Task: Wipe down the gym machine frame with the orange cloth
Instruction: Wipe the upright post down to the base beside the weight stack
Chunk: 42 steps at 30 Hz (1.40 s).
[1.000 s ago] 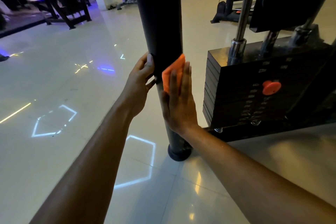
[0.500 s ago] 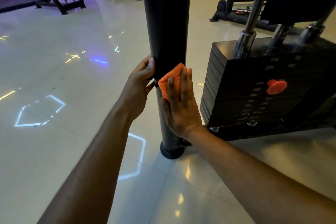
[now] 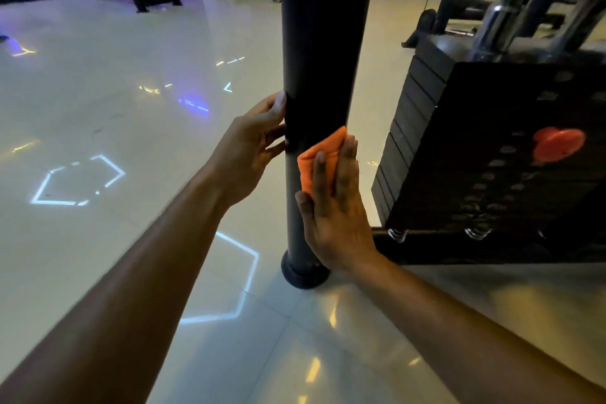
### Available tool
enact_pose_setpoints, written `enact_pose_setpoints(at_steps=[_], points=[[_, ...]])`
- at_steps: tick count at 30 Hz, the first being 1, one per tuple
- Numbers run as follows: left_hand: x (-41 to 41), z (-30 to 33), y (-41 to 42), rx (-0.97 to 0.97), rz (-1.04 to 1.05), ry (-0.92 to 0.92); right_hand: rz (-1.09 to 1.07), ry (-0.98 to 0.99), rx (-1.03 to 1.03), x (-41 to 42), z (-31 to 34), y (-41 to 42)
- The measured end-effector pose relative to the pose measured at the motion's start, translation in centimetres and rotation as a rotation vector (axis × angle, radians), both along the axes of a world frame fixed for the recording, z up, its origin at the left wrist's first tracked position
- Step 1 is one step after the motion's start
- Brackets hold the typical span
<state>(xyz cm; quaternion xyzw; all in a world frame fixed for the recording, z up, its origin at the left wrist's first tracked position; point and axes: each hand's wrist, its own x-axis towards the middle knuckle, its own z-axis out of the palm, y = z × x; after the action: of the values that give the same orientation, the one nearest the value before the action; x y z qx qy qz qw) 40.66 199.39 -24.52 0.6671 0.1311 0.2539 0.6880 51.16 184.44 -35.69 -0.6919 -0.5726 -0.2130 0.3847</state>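
A black weight stack [image 3: 492, 154] with an orange selector pin [image 3: 557, 143] stands just right of the frame post [image 3: 323, 52]. The right hand [image 3: 334, 207], fingers straight, presses the orange cloth [image 3: 319, 157] flat to the post; the left hand [image 3: 252, 147] rests on its left side, fingers relaxed.

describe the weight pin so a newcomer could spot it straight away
Start at the black upright post mid-frame, then look right to the dark weight stack beside it. The pin is the round orange knob on the stack's face, the only bright thing on the stack.
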Motion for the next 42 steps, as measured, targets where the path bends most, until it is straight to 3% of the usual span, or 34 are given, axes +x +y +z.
enact_pose_setpoints(at_steps=[7,10,13,20,27,33,42], points=[[-0.3,1.0,-2.4,-0.036,0.042,-0.011,0.008,0.187,0.146,-1.1,6.0,1.3],[-0.6,1.2,-2.5,-0.046,0.042,-0.01,-0.007,0.086,0.037,-0.9,1.8,0.2],[-0.8,0.7,-2.4,-0.033,0.018,-0.017,0.01,0.156,-0.058,-1.1,-3.0,-1.3],[-0.9,-0.9,-1.9,-0.041,0.012,-0.036,0.005,0.173,0.155,-0.6,1.6,1.3],[-1.8,-4.6,-2.3,-0.062,-0.015,0.125,-0.052,0.092,-0.037,-0.7,-6.6,0.0],[-1.7,-5.6,-1.6,-0.062,-0.007,0.178,-0.137,0.055,0.128,-0.4,-3.0,1.2],[-1.1,-9.2,-1.9,-0.029,0.004,0.145,-0.099,0.092,0.042,-1.5,-8.8,1.1]])
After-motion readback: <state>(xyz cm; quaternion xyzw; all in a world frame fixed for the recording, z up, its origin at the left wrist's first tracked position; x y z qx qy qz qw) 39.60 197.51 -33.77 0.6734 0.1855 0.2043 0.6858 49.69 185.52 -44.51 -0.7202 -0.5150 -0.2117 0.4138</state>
